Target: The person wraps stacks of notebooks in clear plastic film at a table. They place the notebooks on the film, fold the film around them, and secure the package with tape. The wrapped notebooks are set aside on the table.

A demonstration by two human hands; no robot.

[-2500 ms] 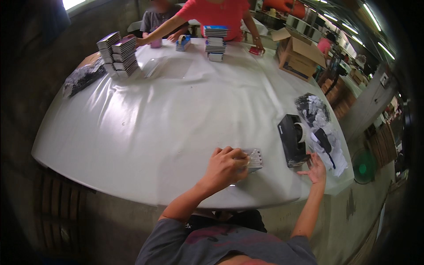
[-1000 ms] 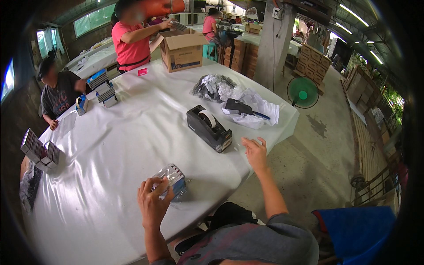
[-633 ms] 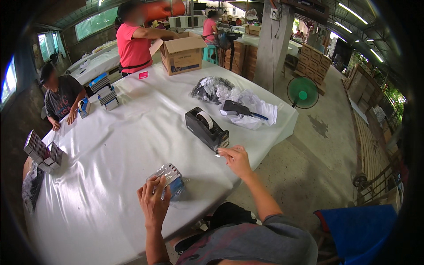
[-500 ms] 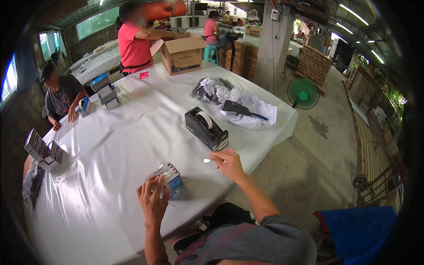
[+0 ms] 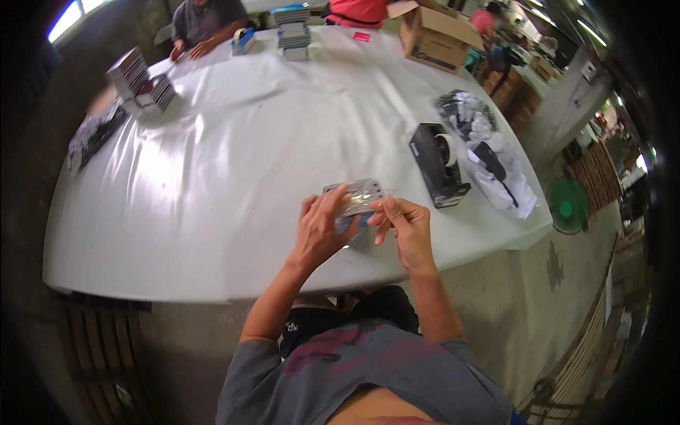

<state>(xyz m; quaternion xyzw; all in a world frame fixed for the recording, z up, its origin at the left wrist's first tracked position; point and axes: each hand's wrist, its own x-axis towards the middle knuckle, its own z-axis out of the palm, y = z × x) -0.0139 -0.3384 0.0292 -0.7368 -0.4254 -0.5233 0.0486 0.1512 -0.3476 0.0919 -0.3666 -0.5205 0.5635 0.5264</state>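
My left hand (image 5: pixel 322 227) grips a small flat packet wrapped in shiny clear plastic (image 5: pixel 356 196) just above the near edge of the white table (image 5: pixel 234 149). My right hand (image 5: pixel 404 225) meets it from the right, fingertips pinched at the packet's right edge; whether a strip of tape is between them I cannot tell. A black tape dispenser (image 5: pixel 438 164) stands on the table a short way to the right of both hands.
A heap of clear and black plastic bags (image 5: pixel 489 152) lies beyond the dispenser. Stacks of small packets (image 5: pixel 142 81) stand at the far left, another stack (image 5: pixel 292 32) and a cardboard box (image 5: pixel 435 32) at the far side, where other people sit. A green fan (image 5: pixel 567 207) stands on the floor.
My right hand came back from the tape dispenser to the packet in my left hand. The view swung from the right side of the table toward its middle.
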